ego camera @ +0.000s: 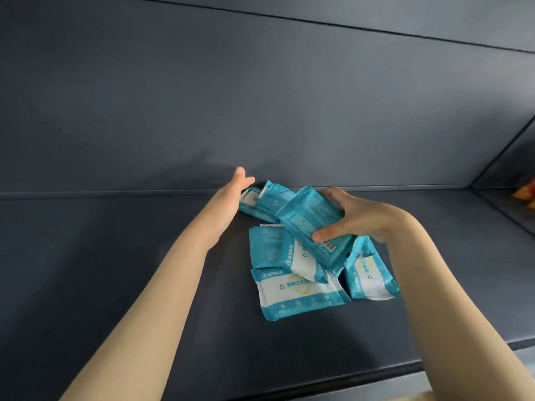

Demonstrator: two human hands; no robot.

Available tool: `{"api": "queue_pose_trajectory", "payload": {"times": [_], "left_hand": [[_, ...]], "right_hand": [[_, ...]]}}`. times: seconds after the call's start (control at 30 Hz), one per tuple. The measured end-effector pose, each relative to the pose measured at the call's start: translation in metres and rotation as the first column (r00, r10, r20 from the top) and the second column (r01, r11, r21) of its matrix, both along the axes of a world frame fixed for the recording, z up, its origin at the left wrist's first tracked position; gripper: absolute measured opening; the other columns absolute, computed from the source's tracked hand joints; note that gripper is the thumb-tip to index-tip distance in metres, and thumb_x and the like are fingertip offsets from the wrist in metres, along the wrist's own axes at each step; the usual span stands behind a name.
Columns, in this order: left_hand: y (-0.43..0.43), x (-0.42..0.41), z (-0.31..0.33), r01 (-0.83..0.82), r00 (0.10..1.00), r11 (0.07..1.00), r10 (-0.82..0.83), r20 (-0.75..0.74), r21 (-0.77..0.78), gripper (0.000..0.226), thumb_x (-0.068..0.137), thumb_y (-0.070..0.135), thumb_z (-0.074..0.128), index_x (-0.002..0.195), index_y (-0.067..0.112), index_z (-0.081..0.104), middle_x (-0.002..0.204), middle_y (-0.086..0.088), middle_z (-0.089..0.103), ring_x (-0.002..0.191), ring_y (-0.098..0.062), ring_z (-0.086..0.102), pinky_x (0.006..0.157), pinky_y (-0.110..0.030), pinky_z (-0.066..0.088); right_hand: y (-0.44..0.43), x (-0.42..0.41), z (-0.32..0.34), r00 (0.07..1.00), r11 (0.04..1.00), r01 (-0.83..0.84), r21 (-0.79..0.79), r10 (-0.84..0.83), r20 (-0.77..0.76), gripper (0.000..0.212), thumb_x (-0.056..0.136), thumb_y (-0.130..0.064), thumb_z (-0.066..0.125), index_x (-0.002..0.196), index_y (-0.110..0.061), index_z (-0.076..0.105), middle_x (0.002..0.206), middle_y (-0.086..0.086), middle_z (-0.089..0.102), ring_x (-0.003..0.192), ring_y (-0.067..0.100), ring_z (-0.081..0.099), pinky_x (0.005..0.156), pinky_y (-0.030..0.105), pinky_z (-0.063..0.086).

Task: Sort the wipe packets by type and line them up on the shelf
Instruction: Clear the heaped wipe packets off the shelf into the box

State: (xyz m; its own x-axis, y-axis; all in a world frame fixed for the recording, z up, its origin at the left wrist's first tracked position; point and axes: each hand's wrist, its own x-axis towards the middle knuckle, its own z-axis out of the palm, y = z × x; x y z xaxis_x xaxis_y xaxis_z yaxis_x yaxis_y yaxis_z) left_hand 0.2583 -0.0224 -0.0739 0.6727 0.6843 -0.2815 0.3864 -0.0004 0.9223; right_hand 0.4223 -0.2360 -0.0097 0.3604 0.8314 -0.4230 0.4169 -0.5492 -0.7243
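Several teal and white wipe packets lie in a loose pile [301,287] on the dark shelf [115,270]. My right hand [356,218] grips one teal packet [311,224] back side up, lifted a little over the pile, thumb on its near edge. My left hand [231,195] is flat with straight fingers, its edge against the packets [262,199] that stand by the back wall. One packet [295,293] lies face up at the front of the pile, another [370,273] at its right.
The shelf's back wall [260,111] rises just behind the packets. A side wall [509,157] closes the shelf at the right, with something orange [525,195] beyond it. The shelf's front edge [376,371] runs below the pile.
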Motion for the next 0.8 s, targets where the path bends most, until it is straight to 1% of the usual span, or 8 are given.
{"api": "queue_pose_trajectory", "payload": {"times": [0.1,0.2,0.3,0.4,0.5,0.53,0.63,0.8], "left_hand": [[-0.012,-0.016,0.014,0.122,0.989,0.983,-0.132,0.069,0.141,0.060,0.095,0.071,0.014,0.133,0.047,0.053,0.141,0.027,0.040,0.131,0.001,0.034,0.104,-0.030,0.022],[-0.015,-0.016,0.031,0.235,0.960,0.933,-0.267,0.087,0.274,0.056,0.097,0.067,0.020,0.138,0.043,0.051,0.138,0.033,0.039,0.128,0.006,0.032,0.104,-0.028,0.023],[-0.011,0.009,0.038,0.370,0.924,0.868,-0.380,-0.039,0.332,0.058,0.092,0.071,0.028,0.138,0.043,0.052,0.144,0.027,0.044,0.133,0.002,0.037,0.115,-0.034,0.027],[-0.003,0.031,0.025,0.465,0.885,0.786,-0.427,-0.186,0.407,0.061,0.088,0.072,0.037,0.138,0.042,0.052,0.144,0.020,0.049,0.135,-0.007,0.042,0.116,-0.038,0.030],[0.001,0.039,0.013,0.535,0.844,0.547,-0.377,-0.381,0.644,0.046,0.093,0.060,0.051,0.133,0.037,0.058,0.129,0.009,0.057,0.125,-0.019,0.047,0.107,-0.038,0.038],[0.002,0.037,0.013,0.526,0.848,0.503,-0.366,-0.382,0.686,0.044,0.091,0.056,0.057,0.130,0.035,0.061,0.120,0.007,0.057,0.119,-0.020,0.049,0.103,-0.038,0.040],[0.010,0.020,0.011,0.482,0.874,0.613,-0.386,-0.296,0.626,0.040,0.084,0.046,0.071,0.119,0.027,0.064,0.109,0.003,0.055,0.107,-0.016,0.057,0.095,-0.033,0.044],[0.031,-0.020,0.010,0.488,0.868,0.701,-0.329,-0.371,0.521,0.035,0.081,0.041,0.076,0.104,0.025,0.054,0.102,-0.001,0.060,0.088,-0.019,0.060,0.075,-0.034,0.048]], "right_hand": [[-0.014,-0.013,0.001,0.993,0.991,0.108,0.082,-0.104,-0.057,0.088,0.064,-0.018,0.092,0.133,-0.034,0.041,0.123,-0.007,0.064,0.100,0.017,0.071,0.085,0.044,0.059],[-0.032,-0.024,-0.005,0.967,0.937,0.250,0.244,-0.231,-0.103,0.079,0.068,-0.008,0.089,0.128,-0.037,0.046,0.116,-0.002,0.067,0.095,0.016,0.072,0.080,0.040,0.061],[-0.049,-0.033,-0.016,0.919,0.843,0.395,0.365,-0.372,-0.135,0.078,0.067,-0.008,0.089,0.126,-0.039,0.048,0.116,0.002,0.065,0.100,0.019,0.070,0.083,0.045,0.060],[-0.064,-0.041,-0.024,0.857,0.733,0.507,0.454,-0.484,-0.177,0.077,0.069,-0.011,0.088,0.131,-0.033,0.047,0.113,0.005,0.069,0.096,0.020,0.072,0.079,0.044,0.061],[-0.076,-0.050,-0.029,0.780,0.620,0.619,0.482,-0.557,-0.284,0.075,0.070,-0.016,0.087,0.131,-0.032,0.047,0.102,0.005,0.074,0.086,0.024,0.074,0.075,0.045,0.061],[-0.079,-0.052,-0.031,0.763,0.595,0.640,0.487,-0.566,-0.312,0.075,0.069,-0.020,0.088,0.131,-0.029,0.048,0.101,0.003,0.075,0.087,0.025,0.074,0.076,0.047,0.061],[-0.083,-0.058,-0.033,0.748,0.568,0.659,0.493,-0.565,-0.348,0.071,0.063,-0.028,0.087,0.125,-0.018,0.056,0.105,0.005,0.075,0.092,0.027,0.074,0.080,0.050,0.060],[-0.079,-0.070,-0.029,0.717,0.521,0.696,0.494,-0.533,-0.449,0.055,0.068,-0.024,0.083,0.116,-0.006,0.063,0.106,0.012,0.075,0.093,0.032,0.073,0.077,0.047,0.059]]}}
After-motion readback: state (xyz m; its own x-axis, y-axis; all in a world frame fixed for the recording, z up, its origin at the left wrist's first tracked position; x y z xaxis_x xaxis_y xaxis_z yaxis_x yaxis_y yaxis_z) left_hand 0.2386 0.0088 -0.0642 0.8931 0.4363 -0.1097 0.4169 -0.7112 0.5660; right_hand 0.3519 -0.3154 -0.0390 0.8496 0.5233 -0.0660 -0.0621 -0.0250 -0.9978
